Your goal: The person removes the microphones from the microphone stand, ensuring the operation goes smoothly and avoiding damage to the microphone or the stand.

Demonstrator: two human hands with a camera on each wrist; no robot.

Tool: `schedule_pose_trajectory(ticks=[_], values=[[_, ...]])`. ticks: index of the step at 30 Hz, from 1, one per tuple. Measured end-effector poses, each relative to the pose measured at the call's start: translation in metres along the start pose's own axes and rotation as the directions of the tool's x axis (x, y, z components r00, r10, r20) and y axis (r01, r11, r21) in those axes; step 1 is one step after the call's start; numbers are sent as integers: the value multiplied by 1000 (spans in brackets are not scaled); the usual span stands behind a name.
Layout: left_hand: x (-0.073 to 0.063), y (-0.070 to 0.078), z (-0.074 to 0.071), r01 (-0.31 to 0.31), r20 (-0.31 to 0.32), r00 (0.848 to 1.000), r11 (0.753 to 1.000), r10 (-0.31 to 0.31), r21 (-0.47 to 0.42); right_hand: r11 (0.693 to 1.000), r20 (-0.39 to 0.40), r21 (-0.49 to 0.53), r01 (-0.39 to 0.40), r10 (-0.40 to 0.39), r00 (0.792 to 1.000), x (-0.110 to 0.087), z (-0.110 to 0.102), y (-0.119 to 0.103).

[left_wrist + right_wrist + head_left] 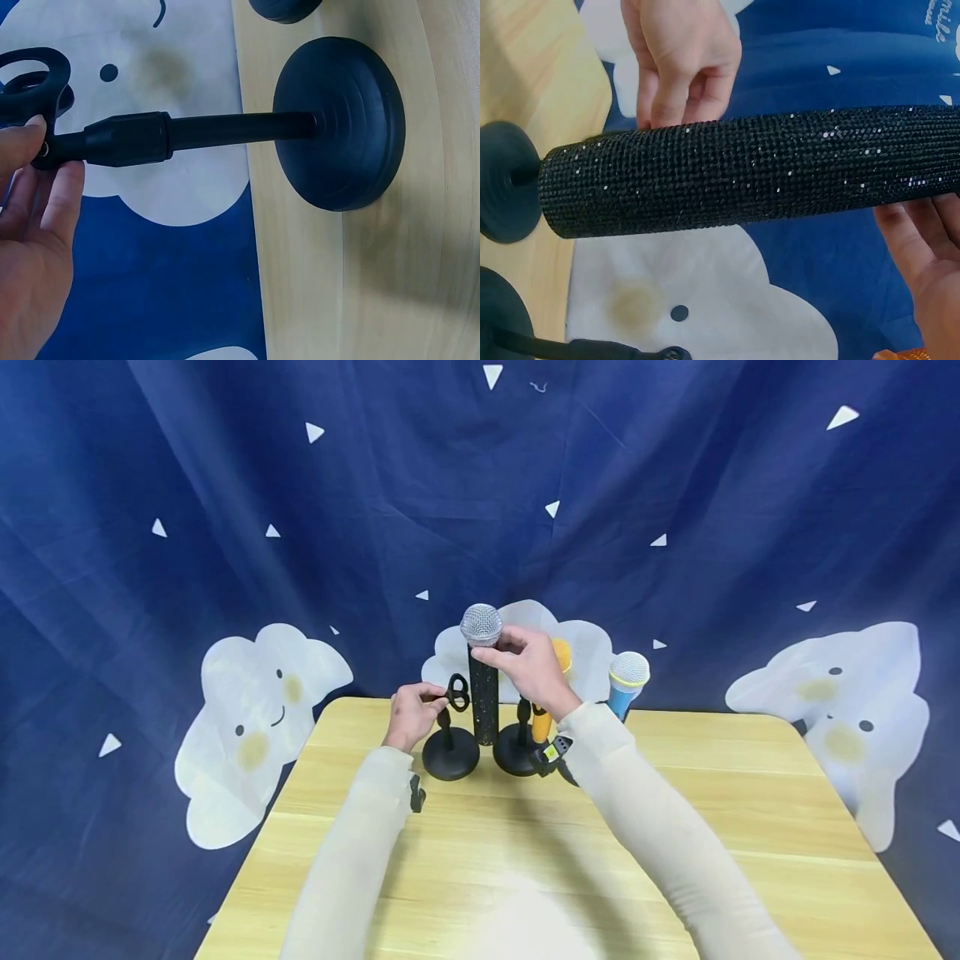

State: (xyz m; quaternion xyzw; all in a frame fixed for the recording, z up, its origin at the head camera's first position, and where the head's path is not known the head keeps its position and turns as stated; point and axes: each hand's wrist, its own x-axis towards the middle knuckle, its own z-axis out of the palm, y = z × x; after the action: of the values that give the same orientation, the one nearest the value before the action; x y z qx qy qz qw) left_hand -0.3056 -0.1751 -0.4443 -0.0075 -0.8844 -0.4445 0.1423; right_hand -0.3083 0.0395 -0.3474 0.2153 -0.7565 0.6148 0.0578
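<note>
My right hand holds a microphone with a silver mesh head and a glittering black handle, upright with its head at the top. In the right wrist view, the studded handle crosses the picture, with the right fingers against it near the head end. My left hand pinches the ring-shaped clip atop a black desk stand. Seen from the left wrist, thumb and fingers grip the clip's joint, and the stand's round base rests on the table. The clip holds no microphone.
Just right stands another black stand. An orange microphone and a blue one with a white head stand farther right, partly behind my right arm. The wooden table ends at a dark blue curtain with white clouds.
</note>
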Motion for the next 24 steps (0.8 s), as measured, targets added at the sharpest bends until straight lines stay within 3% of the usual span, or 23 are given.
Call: schedule_pose_trajectory(ticks=[7,24], values=[[0,-1,0,3,-13,1000,1000,-3,1,998,-28,49,-27,28,999,-5,4,5],[-1,1,-2,39,-22,999,999,-39,-24,998,-38,34,-54,55,998,-20,12,16]])
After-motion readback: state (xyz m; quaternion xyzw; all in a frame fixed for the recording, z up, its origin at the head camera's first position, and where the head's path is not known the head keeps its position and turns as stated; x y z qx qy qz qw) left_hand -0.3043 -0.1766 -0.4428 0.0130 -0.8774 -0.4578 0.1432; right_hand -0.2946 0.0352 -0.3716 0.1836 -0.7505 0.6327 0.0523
